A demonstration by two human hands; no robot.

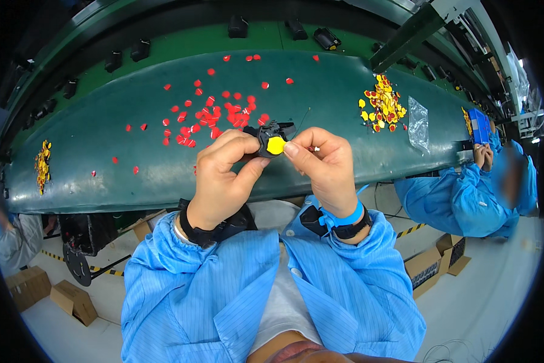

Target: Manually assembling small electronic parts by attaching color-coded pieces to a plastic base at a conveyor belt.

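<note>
Over the near edge of the green table, my left hand [223, 175] grips a small black plastic part [270, 131] between thumb and fingers. A yellow round piece [276, 145], flat like a sticker, lies against the near face of the part. My right hand [327, 166] is closed, with thumb and forefinger pinching the right edge of the yellow piece. A tiny pale and red bit shows by its curled fingers, too small to name. Beyond my hands, many small red pieces [214, 114] are scattered across the table.
Yellow and red pieces [382, 103] form a pile at right, beside a clear plastic bag [418, 124]. Another pile [43, 166] sits far left. Black units [238, 27] stand along the back green strip. A co-worker [465, 199] sits at right near a blue bin [480, 126].
</note>
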